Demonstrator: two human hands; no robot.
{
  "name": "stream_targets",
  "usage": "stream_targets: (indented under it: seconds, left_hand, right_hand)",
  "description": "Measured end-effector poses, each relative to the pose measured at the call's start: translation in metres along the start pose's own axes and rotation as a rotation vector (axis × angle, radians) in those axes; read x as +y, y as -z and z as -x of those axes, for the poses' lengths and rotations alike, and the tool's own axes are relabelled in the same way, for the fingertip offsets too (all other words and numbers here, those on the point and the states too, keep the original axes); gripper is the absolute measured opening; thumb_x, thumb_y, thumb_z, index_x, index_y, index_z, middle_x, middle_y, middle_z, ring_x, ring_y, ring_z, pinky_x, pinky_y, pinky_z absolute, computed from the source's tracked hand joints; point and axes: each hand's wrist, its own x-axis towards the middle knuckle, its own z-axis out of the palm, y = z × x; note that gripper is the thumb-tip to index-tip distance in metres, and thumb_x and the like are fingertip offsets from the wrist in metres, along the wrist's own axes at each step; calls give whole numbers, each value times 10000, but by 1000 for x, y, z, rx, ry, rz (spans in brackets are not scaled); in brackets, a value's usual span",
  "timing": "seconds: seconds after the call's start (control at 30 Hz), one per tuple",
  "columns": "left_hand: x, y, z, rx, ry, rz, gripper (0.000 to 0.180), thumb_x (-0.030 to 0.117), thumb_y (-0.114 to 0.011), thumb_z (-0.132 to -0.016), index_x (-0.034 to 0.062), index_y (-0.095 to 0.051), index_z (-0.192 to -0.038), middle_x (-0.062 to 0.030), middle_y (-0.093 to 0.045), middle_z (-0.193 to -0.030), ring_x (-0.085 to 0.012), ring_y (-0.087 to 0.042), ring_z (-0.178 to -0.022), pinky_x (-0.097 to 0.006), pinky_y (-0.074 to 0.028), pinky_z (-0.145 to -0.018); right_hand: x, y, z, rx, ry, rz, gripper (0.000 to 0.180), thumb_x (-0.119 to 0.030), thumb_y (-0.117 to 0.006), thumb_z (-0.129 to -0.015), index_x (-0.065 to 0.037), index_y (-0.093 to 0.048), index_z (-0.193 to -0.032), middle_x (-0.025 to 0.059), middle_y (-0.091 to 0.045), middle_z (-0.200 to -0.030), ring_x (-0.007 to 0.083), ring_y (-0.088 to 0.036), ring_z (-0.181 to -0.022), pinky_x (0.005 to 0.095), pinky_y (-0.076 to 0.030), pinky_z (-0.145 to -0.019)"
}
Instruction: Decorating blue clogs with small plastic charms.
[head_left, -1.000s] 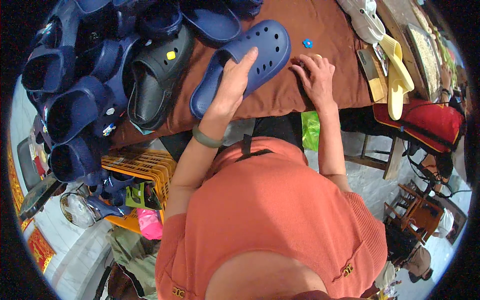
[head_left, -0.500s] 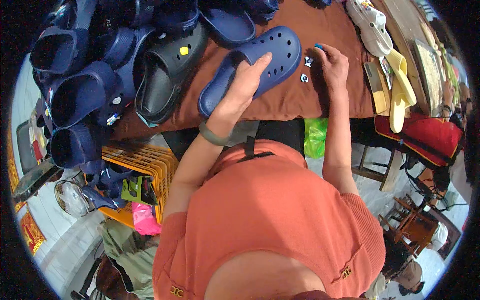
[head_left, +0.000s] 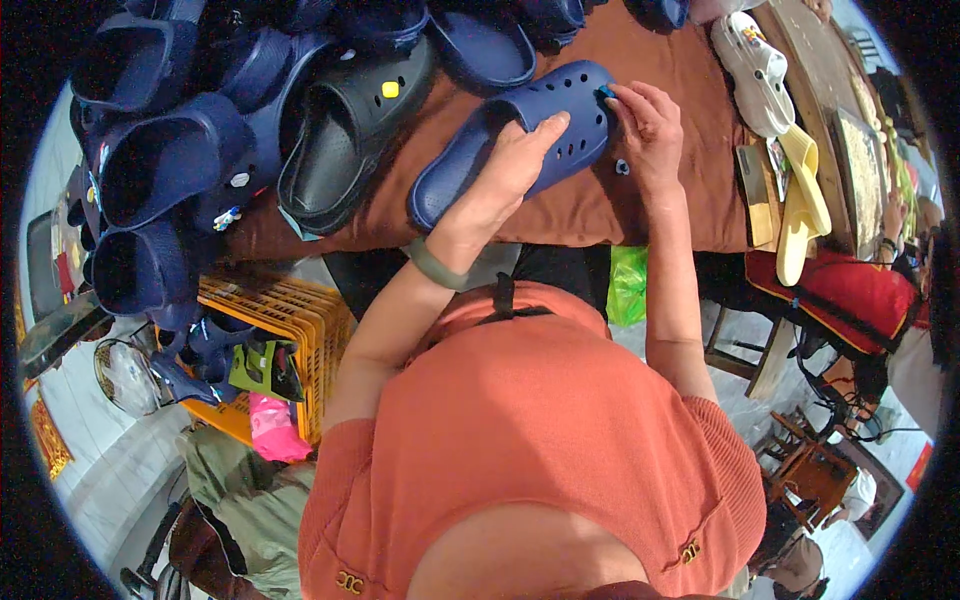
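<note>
The left hand (head_left: 515, 160) lies over the middle of a blue clog (head_left: 520, 135), with the palm on it and the thumb bent over the upper edge, so it grips the clog and, I think, keeps it from sliding. The right hand (head_left: 645, 120) is at the toe end of this clog; its fingertips are pinched together around a small blue piece (head_left: 606, 92) that touches the clog's surface with holes. One more small blue piece (head_left: 622, 167) lies on the brown cloth (head_left: 600, 205) just below this hand.

The clog rests on the cloth, tilted, with the toe toward upper right. Left of the clog is a black clog (head_left: 345, 135) with a yellow button, and further left a heap of dark blue clogs (head_left: 160, 150). Far right of the clog are a white clog (head_left: 757, 70) and yellow slippers (head_left: 805, 200). Below the heap stands a yellow crate (head_left: 290, 330), beside a pink bag (head_left: 270, 425). A green bag (head_left: 628, 285) hangs under the cloth's edge.
</note>
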Motion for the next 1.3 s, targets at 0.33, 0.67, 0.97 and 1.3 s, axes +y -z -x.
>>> stream_targets:
  seconds: [0.33,0.67,0.97,1.3]
  left_hand:
    - [-4,2,2,-21,-20,-44,284,129,-550,-918,4,-558,-1172,-50,-606,-1091,-125,-588,-965,-294,-501,-839]
    - [-4,4,6,-15,-30,-142,259,85,-587,-857,-8,-602,-1099,-38,-626,-1012,-130,-595,-901,-284,-494,-808]
    - [1,4,4,77,13,-310,242,77,-608,-859,-2,-625,-1087,-27,-627,-997,-110,-580,-876,-270,-481,-779]
    - [13,20,28,54,-12,-361,266,59,-624,-836,-3,-593,-1092,-65,-646,-1004,-147,-621,-882,-282,-491,-811]
  right_hand:
    - [-6,2,-2,-62,322,448,246,-158,-662,-772,-152,-652,-1017,-6,-615,-997,184,-569,-896,371,-390,-853]
    - [-31,21,-7,-436,320,632,307,-115,-599,-707,-73,-662,-1005,35,-536,-1078,208,-499,-1043,443,-361,-953]
    - [-50,-9,2,-382,191,645,184,-140,-590,-705,-48,-701,-819,119,-534,-1029,274,-475,-1075,457,-361,-936]
    - [-28,4,22,-41,-61,-25,173,-220,-683,-785,-123,-718,-924,63,-629,-903,271,-572,-883,395,-445,-790]
